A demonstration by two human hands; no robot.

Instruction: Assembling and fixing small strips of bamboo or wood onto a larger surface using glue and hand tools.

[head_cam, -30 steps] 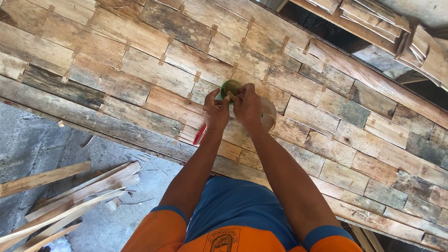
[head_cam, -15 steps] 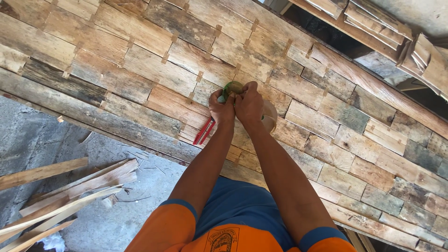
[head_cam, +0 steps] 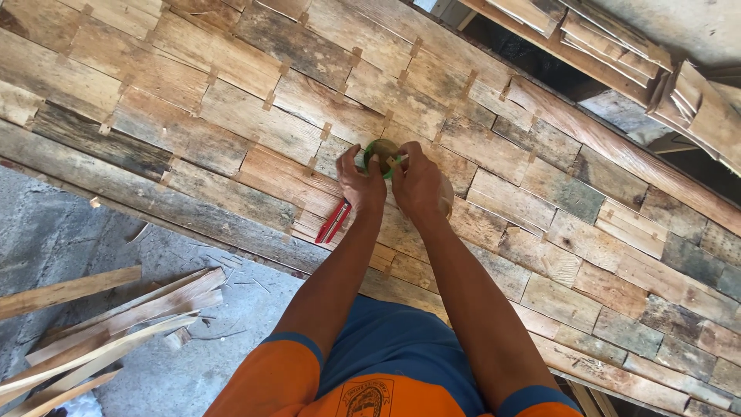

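Item: our left hand (head_cam: 360,184) and right hand (head_cam: 417,184) both grasping a small green round object (head_cam: 380,150) over the plank panel (head_cam: 231,116), red-handled pliers (head_cam: 333,222) beneath.

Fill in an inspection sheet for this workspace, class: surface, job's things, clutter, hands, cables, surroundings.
Surface: wooden panel of patchwork planks with small spacers between them.
Job's things: small round green object, gripped by both hands; red-handled tool lying on the planks under the left wrist.
Clutter: loose wood strips on the concrete floor.
Hands: left hand and right hand together on the green object.
Cables: nothing seen.
Surroundings: stacked timber at upper right.
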